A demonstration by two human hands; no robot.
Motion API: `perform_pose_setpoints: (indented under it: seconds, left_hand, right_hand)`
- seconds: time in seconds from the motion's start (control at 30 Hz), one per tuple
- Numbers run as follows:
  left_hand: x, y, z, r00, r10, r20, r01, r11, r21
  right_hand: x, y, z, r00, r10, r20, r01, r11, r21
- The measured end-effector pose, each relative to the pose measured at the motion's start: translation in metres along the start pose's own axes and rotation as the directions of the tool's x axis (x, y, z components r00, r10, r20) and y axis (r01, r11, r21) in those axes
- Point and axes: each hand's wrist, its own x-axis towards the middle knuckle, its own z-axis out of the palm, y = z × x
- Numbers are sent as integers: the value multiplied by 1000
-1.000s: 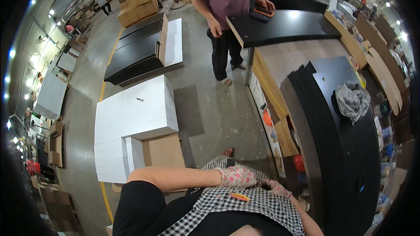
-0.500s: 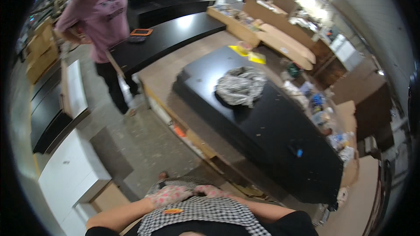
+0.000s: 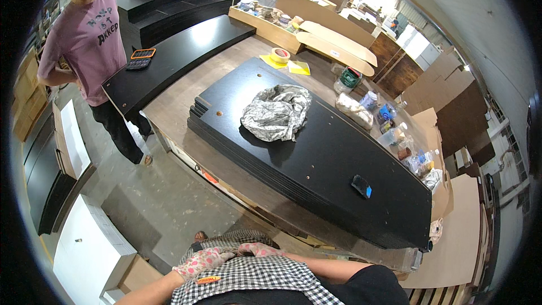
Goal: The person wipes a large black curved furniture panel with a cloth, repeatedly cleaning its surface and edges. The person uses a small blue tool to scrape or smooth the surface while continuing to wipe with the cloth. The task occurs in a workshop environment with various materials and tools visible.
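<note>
Both my hands wear white gloves with a pink pattern and rest at my waist. My left hand [image 3: 204,260] and my right hand [image 3: 261,250] have their fingers curled in at the black-and-white checked apron [image 3: 265,274]; the fingertips are partly hidden. Beyond them on the workbench [image 3: 180,127] lies a stack of black panels [image 3: 333,164]. A crumpled silver-grey cloth [image 3: 276,112] sits on its top panel. Farther right on that panel is a small black block [image 3: 359,185] with a blue end.
A person [image 3: 93,51] in a pink shirt stands at the far left beside a curved black panel [image 3: 186,51]; a black device with an orange frame [image 3: 140,59] lies on it. Tape [image 3: 279,55], jars and bottles [image 3: 389,130] line the bench's far side. A white cabinet [image 3: 84,248] stands lower left.
The view has turned, so the bench and the person sit farther left in the picture, and the blur is gone. My hands remain at my waist on the apron.
</note>
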Motion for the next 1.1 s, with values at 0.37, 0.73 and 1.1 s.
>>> perform_pose_setpoints:
  seconds: [0.37,0.73,1.1]
  left_hand:
    - [-7,20,-27,996,-86,-12,86,996,-16]
    - [-141,-58,-22,620,-782,67,225,95,-970]
    - [-266,-51,195,284,-930,232,615,-9,-789]
  right_hand:
    - [20,-10,-16,991,-95,90,95,995,2]
    - [-56,17,-26,992,79,-101,110,-110,988]
    - [-103,89,-15,822,565,-70,-47,189,981]
